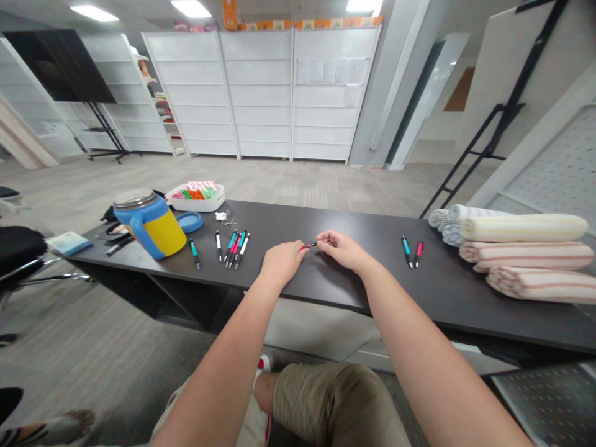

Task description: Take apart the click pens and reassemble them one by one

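Note:
Both my hands meet over the middle of the dark table (pixel 326 282), holding a red pen (pixel 308 246) between them. My left hand (pixel 280 261) is closed round the pen's left part. My right hand (pixel 339 248) pinches its right end with fingers pressed together. Most of the pen is hidden inside my hands. To the left lie several pens (pixel 235 247) in a loose group, a single white pen (pixel 218 244) and a teal pen (pixel 194 252). On the right lie a teal pen (pixel 406 250) and a pink pen (pixel 418 252) side by side.
A blue and yellow jug (pixel 151 225) with a metal lid stands at the table's left end, beside a blue lid (pixel 190 221) and a white tray (pixel 195 195) of coloured items. Rolled striped towels (pixel 526 251) are stacked at the right. White shelving stands behind.

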Motion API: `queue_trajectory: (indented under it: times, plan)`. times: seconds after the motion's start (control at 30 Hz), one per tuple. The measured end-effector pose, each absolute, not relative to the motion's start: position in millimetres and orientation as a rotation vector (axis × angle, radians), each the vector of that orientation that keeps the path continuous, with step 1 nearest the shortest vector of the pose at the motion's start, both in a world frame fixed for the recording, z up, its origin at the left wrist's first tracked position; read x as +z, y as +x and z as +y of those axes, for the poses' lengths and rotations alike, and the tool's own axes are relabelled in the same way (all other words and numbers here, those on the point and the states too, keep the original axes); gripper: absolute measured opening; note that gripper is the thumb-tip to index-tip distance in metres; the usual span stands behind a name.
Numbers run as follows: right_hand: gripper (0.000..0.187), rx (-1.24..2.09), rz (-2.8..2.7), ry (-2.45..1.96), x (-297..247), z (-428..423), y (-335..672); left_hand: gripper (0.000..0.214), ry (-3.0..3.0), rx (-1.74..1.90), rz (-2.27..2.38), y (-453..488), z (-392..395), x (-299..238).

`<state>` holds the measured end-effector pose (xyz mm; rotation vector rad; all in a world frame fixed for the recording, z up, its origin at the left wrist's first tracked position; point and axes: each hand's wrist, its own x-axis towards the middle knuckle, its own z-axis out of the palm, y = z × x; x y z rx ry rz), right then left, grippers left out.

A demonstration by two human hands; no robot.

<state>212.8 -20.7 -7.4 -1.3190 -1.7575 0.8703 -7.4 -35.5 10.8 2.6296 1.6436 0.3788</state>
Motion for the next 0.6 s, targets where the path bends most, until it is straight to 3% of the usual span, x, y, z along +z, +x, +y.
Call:
queue_trajectory:
  times: [0.6]
  plan:
    - [0.041,0.794,-1.764,-1.338,-5.7,-25.1,212.2,0.038,2.664,0.418,1.621,-8.0,-34.8,8.7]
